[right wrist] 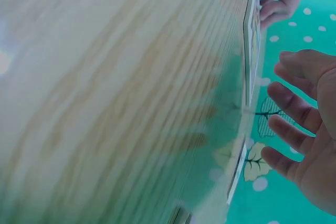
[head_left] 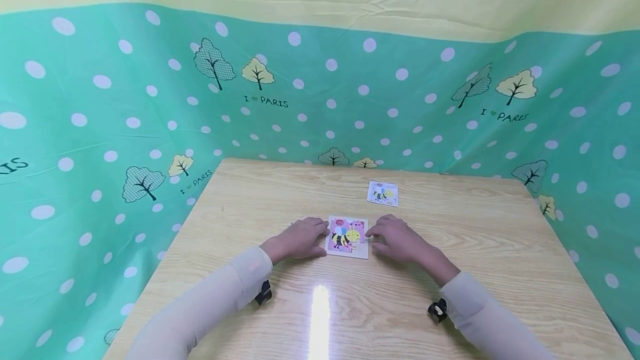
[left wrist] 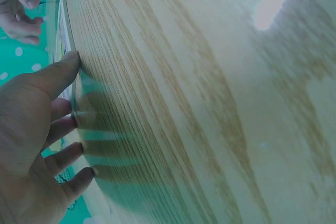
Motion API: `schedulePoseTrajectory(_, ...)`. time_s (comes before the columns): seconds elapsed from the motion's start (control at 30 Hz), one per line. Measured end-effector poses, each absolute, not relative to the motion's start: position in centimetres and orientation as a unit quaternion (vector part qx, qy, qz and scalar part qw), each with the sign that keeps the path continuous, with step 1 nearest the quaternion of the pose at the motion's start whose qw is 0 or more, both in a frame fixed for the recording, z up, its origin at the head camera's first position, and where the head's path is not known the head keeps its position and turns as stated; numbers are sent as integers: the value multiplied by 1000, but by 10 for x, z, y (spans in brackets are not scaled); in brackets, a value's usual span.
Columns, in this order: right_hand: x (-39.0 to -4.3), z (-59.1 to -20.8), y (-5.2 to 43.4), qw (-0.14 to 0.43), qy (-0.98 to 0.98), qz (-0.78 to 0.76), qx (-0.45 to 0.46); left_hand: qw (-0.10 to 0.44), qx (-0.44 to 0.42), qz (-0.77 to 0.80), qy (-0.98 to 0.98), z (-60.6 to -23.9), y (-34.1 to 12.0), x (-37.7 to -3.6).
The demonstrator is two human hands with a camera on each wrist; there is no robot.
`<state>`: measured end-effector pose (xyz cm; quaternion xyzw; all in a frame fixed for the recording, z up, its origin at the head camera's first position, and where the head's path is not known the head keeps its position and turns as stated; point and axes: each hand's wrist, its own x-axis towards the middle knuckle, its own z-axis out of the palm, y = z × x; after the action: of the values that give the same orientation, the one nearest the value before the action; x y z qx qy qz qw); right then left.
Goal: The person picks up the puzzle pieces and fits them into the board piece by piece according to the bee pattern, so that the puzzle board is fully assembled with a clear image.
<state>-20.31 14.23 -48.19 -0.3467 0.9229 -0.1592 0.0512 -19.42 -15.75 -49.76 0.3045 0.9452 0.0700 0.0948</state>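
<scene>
A square bee picture puzzle (head_left: 346,236) lies flat on the wooden table between both hands; a pale bare patch shows at its lower right. My left hand (head_left: 301,238) rests at its left edge, the thumb by the near corner. In the left wrist view the thumb (left wrist: 67,66) touches the board's rim, with the other fingers spread along that side. On the opposite side is my right hand (head_left: 398,239), its index fingertip close to the right edge. Its fingers (right wrist: 291,103) are spread and loosely bent in the right wrist view, with nothing held between them.
Behind the puzzle, a little to the right, lies a smaller card (head_left: 383,193) with a similar bee picture. The wooden table (head_left: 250,193) meets a green dotted cloth (head_left: 310,88) at the back and sides. A strip of light reflects near the front.
</scene>
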Motion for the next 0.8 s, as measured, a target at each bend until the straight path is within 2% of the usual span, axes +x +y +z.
schedulePoseTrajectory(0.8,-195,-483,213,39,943,-160,-288,98,299,64,947,-500,-157,-195)
